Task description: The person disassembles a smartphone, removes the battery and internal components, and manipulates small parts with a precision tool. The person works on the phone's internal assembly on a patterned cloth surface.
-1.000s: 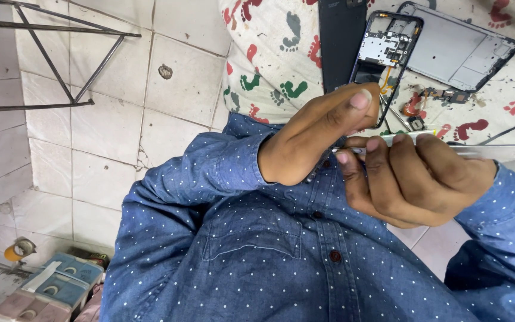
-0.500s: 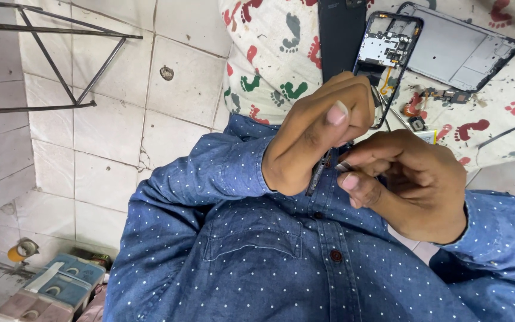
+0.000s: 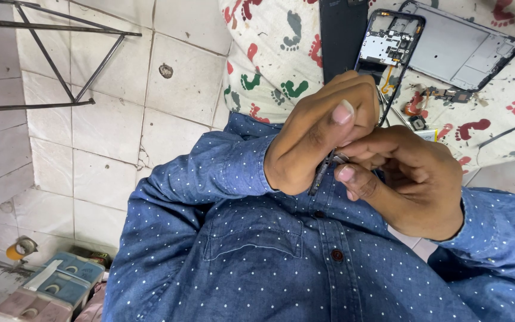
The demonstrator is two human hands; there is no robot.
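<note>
My left hand [image 3: 320,134] and my right hand [image 3: 415,182] meet in front of my chest, both pinching a thin dark strip-like part [image 3: 322,173] with a small metal end [image 3: 339,158]. My left fingers curl over it from above and my right thumb and fingers press it from the side. Just beyond the hands, on a white cloth with coloured footprints [image 3: 272,56], lies an opened phone body [image 3: 390,49] with its circuit board showing. Beside it are a flat dark slab [image 3: 342,33] and a grey phone frame panel [image 3: 469,48].
Small loose parts [image 3: 415,110] and a thin tool [image 3: 511,131] lie on the cloth at the right. A dark metal frame [image 3: 61,65] stands over white tiles at the left. Pale blue and pink boxes [image 3: 55,286] and a tape roll [image 3: 20,247] sit at the lower left.
My hands have drawn together and dropped a little toward my chest. My left fingers have curled down over the strip and my right hand has turned in to pinch it.
</note>
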